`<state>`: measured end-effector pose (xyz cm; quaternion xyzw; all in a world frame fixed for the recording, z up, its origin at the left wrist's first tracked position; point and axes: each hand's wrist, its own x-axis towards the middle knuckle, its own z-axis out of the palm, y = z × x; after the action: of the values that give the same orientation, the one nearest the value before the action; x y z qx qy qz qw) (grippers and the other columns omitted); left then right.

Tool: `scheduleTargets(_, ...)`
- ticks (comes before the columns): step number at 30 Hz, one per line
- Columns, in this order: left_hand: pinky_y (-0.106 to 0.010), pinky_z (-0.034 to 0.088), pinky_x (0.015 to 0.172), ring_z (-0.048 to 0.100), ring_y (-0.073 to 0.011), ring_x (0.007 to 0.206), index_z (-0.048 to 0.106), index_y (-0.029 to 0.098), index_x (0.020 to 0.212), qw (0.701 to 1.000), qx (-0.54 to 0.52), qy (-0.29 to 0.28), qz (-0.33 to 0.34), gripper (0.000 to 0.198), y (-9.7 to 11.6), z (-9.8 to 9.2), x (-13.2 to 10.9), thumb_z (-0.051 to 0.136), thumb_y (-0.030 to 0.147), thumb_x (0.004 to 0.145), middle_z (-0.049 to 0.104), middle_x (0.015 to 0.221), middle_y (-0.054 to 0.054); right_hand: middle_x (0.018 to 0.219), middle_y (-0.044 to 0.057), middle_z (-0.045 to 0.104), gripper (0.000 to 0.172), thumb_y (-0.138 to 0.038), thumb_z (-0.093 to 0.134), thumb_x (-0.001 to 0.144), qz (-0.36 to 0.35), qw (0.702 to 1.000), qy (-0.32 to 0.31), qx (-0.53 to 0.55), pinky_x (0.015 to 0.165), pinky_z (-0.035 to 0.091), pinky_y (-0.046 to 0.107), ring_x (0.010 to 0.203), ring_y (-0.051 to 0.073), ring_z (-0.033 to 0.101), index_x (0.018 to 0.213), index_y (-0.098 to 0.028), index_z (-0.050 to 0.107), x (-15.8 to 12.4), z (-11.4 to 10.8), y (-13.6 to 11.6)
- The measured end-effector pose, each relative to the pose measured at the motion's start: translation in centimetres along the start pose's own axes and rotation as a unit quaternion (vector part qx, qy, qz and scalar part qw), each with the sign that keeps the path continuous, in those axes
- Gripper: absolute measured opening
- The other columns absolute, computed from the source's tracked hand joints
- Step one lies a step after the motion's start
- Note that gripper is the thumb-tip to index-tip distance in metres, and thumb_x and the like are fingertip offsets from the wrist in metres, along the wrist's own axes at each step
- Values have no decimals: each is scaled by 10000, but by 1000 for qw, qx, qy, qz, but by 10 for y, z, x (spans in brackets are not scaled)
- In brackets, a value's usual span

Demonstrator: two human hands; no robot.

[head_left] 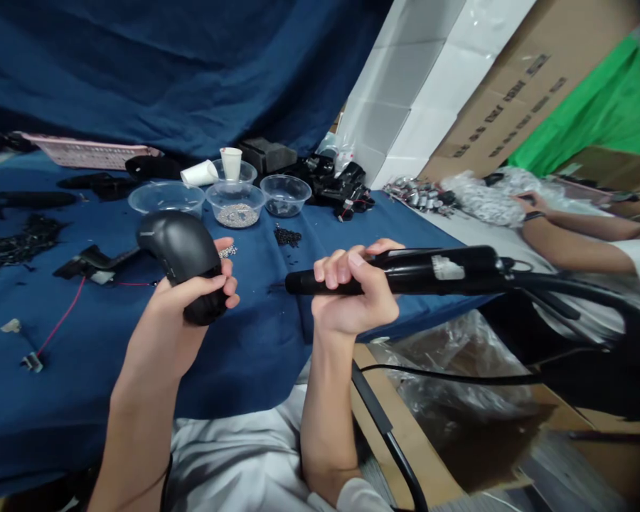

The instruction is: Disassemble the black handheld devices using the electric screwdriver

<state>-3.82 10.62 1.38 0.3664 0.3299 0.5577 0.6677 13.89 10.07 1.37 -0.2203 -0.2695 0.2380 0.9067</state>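
Hands closed on mouse and driver

Both hands are shut around what they hold. My left hand cups a black computer mouse with its domed top up, fingers curled round the far side. My right hand grips a corded electric screwdriver level, its barrel patched with white tape and its black cable running off to the right. The driver's nose points left toward the mouse, near it but not touching. Both are held above the front of the desk.

A blue cloth covers the desk. Near its far edge sit clear plastic bowls, one holding small silver parts, with paper cups just behind. Small black parts lie loose in front of the bowls, a dark heap lies near the left edge, and a red wire trails nearby.

To the right, a co-worker's hand rests by crumpled plastic. Cardboard boxes and green cloth stand behind.
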Motion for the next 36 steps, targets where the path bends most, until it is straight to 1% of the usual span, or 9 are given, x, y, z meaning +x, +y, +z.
scheduleTargets(4, -266, 570, 637, 640, -166, 789, 863, 209, 1231, 999, 40, -13, 0, 542, -3, 1, 2, 936, 201, 693, 708, 976, -38, 498, -147, 472, 281, -216, 709, 653, 5, 1000, 10, -26, 448, 385, 208, 382, 65, 401, 855, -259, 519, 3, -5, 5)
scheduleTargets(8, -266, 569, 627, 650, -165, 781, 872, 214, 1218, 998, 48, 22, 33, 546, -5, 3, 4, 974, 214, 682, 727, 991, -33, 516, -148, 463, 286, -238, 740, 707, -20, 999, 23, -34, 480, 400, 229, 409, 73, 418, 886, -264, 518, 6, -7, 10)
scheduleTargets(12, -264, 566, 623, 638, -157, 777, 847, 174, 1183, 988, -36, 118, 90, 530, 1, 4, 2, 934, 152, 661, 702, 912, -17, 602, -140, 515, 297, -303, 815, 811, -34, 998, 24, -51, 713, 592, 305, 535, 86, 551, 943, -264, 551, 5, 4, 19)
scheduleTargets(15, -265, 562, 627, 631, -148, 770, 822, 137, 1184, 980, -74, 145, 111, 564, 9, 0, 0, 921, 87, 631, 689, 898, -13, 697, -115, 571, 320, -329, 872, 829, -8, 998, 19, -55, 856, 610, 321, 679, 98, 655, 938, -254, 581, 0, 19, 30)
scheduleTargets(19, -265, 552, 610, 626, -150, 768, 817, 118, 1182, 980, -80, 144, 112, 567, 21, -8, -4, 914, 84, 625, 693, 907, -25, 768, -90, 610, 360, -360, 907, 795, 52, 996, 3, -75, 836, 594, 317, 755, 117, 678, 935, -248, 595, -7, 39, 48)
scheduleTargets(22, -263, 555, 605, 627, -145, 753, 821, 116, 1174, 977, -94, 147, 119, 532, 28, -15, -7, 882, 72, 647, 695, 898, -25, 780, -81, 634, 360, -363, 907, 785, 66, 994, -16, -88, 811, 585, 321, 748, 126, 674, 934, -241, 603, -11, 51, 62)
scheduleTargets(27, -261, 554, 613, 632, -141, 756, 829, 130, 1167, 977, -110, 132, 128, 504, 36, -27, -9, 895, 81, 670, 700, 903, -24, 740, -83, 656, 390, -373, 939, 745, 66, 991, -36, -111, 804, 573, 327, 714, 132, 664, 921, -228, 622, -9, 63, 79)
scheduleTargets(30, -274, 552, 619, 636, -147, 754, 834, 142, 1163, 978, -115, 114, 134, 493, 38, -33, -10, 915, 96, 679, 701, 903, -25, 755, -82, 665, 388, -379, 937, 750, 35, 991, -32, -121, 819, 581, 337, 723, 136, 662, 922, -232, 622, 2, 65, 85)
scheduleTargets(36, -285, 520, 606, 617, -155, 745, 818, 118, 1144, 973, -132, 134, 132, 495, 42, -30, -13, 886, 83, 655, 677, 879, -29, 770, -87, 635, 480, -452, 971, 695, 8, 989, -35, -143, 858, 585, 373, 746, 152, 662, 893, -241, 589, 32, 63, 96)
